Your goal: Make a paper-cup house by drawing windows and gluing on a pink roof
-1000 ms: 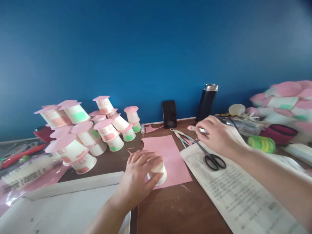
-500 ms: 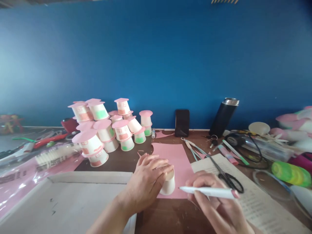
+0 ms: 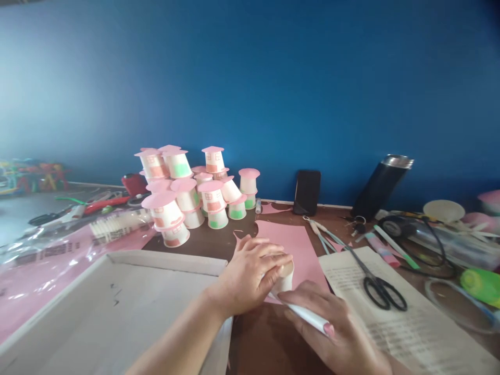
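Note:
My left hand point(image 3: 250, 273) is wrapped over a small white paper cup point(image 3: 284, 278) that stands upside down on a pink paper sheet point(image 3: 297, 245). My right hand point(image 3: 336, 328) grips a white pen with a pink end point(image 3: 308, 317), its tip at the base of the cup. Most of the cup is hidden by my left fingers.
A pile of paper-cup houses with pink roofs point(image 3: 191, 192) stands at the back left. Black scissors point(image 3: 375, 284) lie on a printed sheet point(image 3: 394, 317) at the right. A phone point(image 3: 307, 191) and a dark flask point(image 3: 380, 187) lean on the blue wall. A white tray point(image 3: 109, 307) lies front left.
My right hand took the pen from the back right and brought it down to the cup's base. My left hand stayed on the cup. The view swung left.

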`<move>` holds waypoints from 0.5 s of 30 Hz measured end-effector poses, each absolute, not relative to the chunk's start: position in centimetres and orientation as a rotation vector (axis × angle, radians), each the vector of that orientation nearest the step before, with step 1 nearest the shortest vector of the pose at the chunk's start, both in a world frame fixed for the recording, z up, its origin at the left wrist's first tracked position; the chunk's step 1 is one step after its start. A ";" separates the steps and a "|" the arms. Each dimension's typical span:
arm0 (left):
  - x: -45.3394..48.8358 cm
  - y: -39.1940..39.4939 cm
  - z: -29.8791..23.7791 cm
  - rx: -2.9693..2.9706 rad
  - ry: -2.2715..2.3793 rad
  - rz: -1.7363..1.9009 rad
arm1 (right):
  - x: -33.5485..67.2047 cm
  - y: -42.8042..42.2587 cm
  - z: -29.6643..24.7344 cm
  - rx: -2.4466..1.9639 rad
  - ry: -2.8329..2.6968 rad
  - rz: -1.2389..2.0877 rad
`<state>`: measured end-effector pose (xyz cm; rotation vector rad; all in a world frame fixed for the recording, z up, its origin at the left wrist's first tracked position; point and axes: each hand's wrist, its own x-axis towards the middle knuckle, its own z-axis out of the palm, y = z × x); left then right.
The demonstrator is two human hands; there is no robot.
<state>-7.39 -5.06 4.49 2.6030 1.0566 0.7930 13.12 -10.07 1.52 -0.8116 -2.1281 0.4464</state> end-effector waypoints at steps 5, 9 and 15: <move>-7.3 -5.1 4.5 2.611 1.071 0.839 | 13.2 -10.0 1.1 -0.849 -2.185 0.456; -7.3 -5.1 4.5 2.607 1.062 0.860 | 12.9 -9.9 1.1 -0.854 -2.189 0.444; -7.4 -5.0 4.3 2.618 1.063 0.861 | 12.9 -9.8 0.6 -0.897 -2.199 0.427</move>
